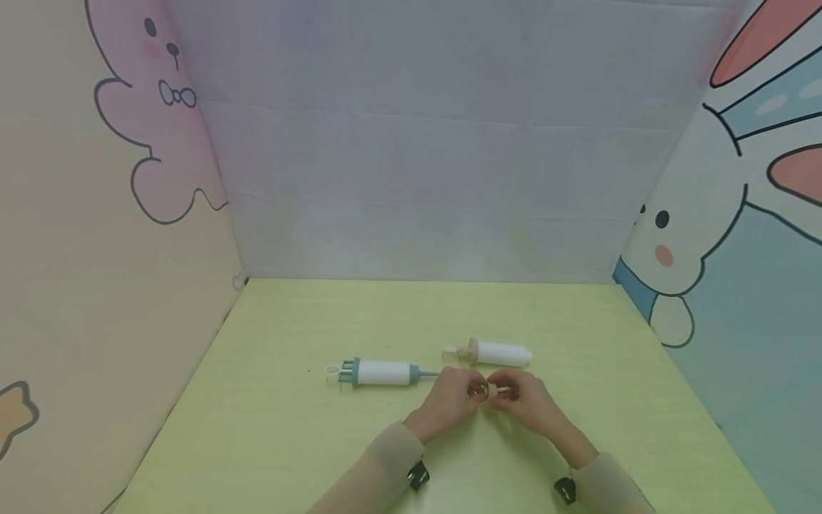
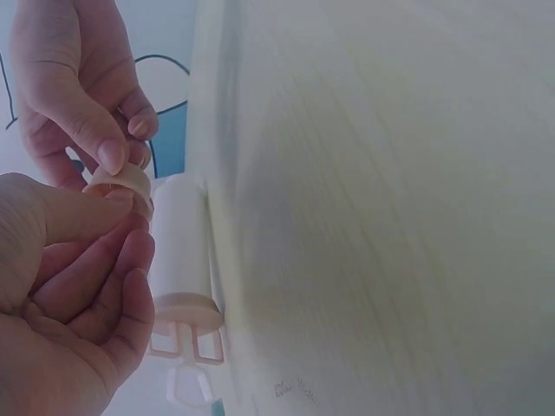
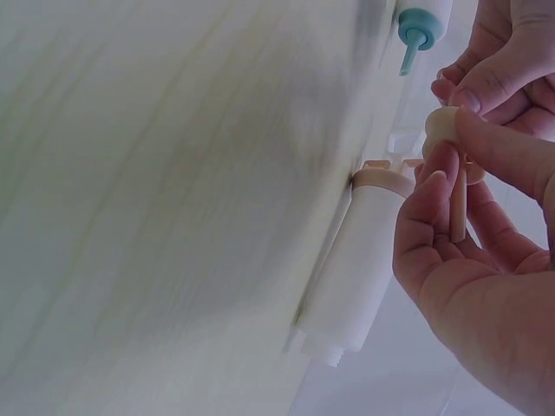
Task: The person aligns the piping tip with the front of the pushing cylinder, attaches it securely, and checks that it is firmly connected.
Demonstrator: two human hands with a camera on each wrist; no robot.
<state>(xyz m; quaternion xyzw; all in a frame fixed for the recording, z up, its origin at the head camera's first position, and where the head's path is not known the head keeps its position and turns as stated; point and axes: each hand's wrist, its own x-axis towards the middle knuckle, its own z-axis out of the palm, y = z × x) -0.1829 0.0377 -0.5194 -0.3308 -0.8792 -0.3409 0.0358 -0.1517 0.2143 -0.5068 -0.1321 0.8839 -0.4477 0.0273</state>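
Both hands meet near the desk's [image 1: 270, 428] front centre, pinching one small peach cap [image 1: 493, 390] between them. The left hand [image 1: 449, 403] grips it with thumb and curled fingers from the 9 o'clock side; the right hand [image 1: 529, 401] pinches it from the 3 o'clock side, thumb and forefinger on its rim, with a thin peach stem running along the right palm in the right wrist view. The piece's long axis runs roughly left to right, 9 to 3 o'clock, in the head view; which end leads cannot be told. It is held just above the desk, not resting on it. Two syringe-like tubes lie on the desk. The peach tube [image 1: 497, 353] lies at 12 o'clock from the hands, just beyond them, its axis 9 to 3 o'clock, its peach collar and clear tabs toward 9 and its threaded open end toward 3. The blue tube [image 1: 383, 373] lies at 10 o'clock from the left hand, parallel to the first, its blue nozzle pointing toward 3 o'clock at the left hand's knuckles and its finger loop toward 9. The two tubes lie apart, staggered end to end. Count: two hands, two tubes, one cap.
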